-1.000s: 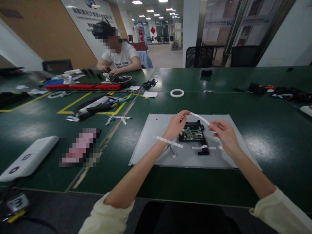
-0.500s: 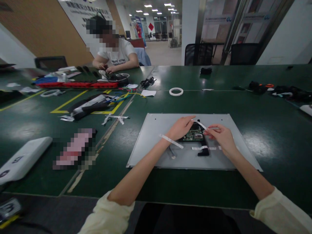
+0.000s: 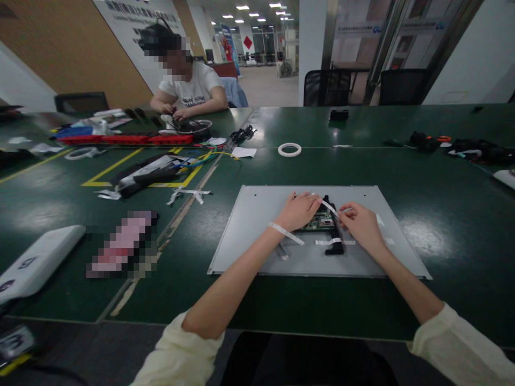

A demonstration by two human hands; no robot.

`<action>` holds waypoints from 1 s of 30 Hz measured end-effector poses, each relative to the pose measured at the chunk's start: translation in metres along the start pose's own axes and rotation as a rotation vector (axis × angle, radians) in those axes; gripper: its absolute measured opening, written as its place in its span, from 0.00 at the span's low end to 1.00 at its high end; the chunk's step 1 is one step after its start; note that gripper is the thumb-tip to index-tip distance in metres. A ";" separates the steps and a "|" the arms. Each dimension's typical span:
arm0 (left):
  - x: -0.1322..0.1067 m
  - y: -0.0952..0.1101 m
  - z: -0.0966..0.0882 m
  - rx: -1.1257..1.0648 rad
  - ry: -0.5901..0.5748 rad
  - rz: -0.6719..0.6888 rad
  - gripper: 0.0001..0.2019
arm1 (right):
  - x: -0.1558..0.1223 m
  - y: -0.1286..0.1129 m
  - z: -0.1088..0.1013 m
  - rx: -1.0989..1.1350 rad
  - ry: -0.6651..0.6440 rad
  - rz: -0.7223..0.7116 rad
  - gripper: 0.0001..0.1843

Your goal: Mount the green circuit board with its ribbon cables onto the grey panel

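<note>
A strip of white tape (image 3: 329, 206) spans the gap between my hands. My right hand (image 3: 360, 225) pinches its near end between thumb and fingers. Fingers stretched out, my left hand (image 3: 301, 212) lies flat over the far end of the strip and partly covers a green circuit board (image 3: 319, 222). Beside the board runs a black bracket-like part (image 3: 336, 234), crossed low down by another piece of tape (image 3: 323, 243). All this rests on a grey metal panel (image 3: 249, 230). One more tape strip (image 3: 295, 237) hangs across my left wrist.
Beyond the panel lies a tape roll (image 3: 289, 150). To the left are a pixelated phone-like object (image 3: 124, 241), a white device (image 3: 40, 262), tape scraps (image 3: 189, 193) and a black bundle with wires (image 3: 148, 174). Across the table a person (image 3: 189, 88) handles something over a metal bowl (image 3: 201, 127).
My left hand has flattened, its fingers now lower over the board and the tape's far end. My right hand still pinches the strip, its fingers drawn closer together.
</note>
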State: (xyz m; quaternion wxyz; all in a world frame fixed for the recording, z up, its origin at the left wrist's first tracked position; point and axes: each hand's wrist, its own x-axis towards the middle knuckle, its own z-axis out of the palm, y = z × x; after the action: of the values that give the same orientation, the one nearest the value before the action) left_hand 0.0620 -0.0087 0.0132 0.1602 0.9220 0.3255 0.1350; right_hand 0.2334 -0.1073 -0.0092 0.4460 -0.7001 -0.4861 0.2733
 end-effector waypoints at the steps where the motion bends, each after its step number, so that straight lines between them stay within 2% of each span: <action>1: 0.000 0.000 0.000 0.002 -0.002 -0.014 0.23 | 0.000 -0.001 0.000 -0.068 0.000 -0.036 0.11; 5: 0.000 0.000 0.002 0.003 -0.003 -0.037 0.22 | 0.001 -0.004 -0.001 -0.273 -0.019 -0.123 0.10; 10: 0.000 0.001 0.002 0.032 -0.007 -0.027 0.22 | -0.001 -0.009 0.000 -0.410 -0.043 -0.120 0.07; 17: 0.000 0.003 0.000 0.092 -0.047 -0.036 0.23 | -0.005 -0.013 0.003 -0.656 0.002 -0.130 0.05; 24: 0.000 0.003 0.001 0.038 -0.041 -0.070 0.23 | -0.012 -0.011 -0.001 -0.727 -0.014 -0.162 0.06; 30: 0.002 0.000 0.003 -0.141 0.007 -0.143 0.24 | -0.014 0.000 -0.012 -0.591 -0.022 -0.176 0.04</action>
State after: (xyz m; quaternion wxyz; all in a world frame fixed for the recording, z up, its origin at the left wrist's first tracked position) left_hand 0.0645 -0.0077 0.0112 0.2327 0.8824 0.3808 0.1491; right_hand 0.2374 -0.1245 -0.0047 0.2397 -0.7518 -0.6079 0.0878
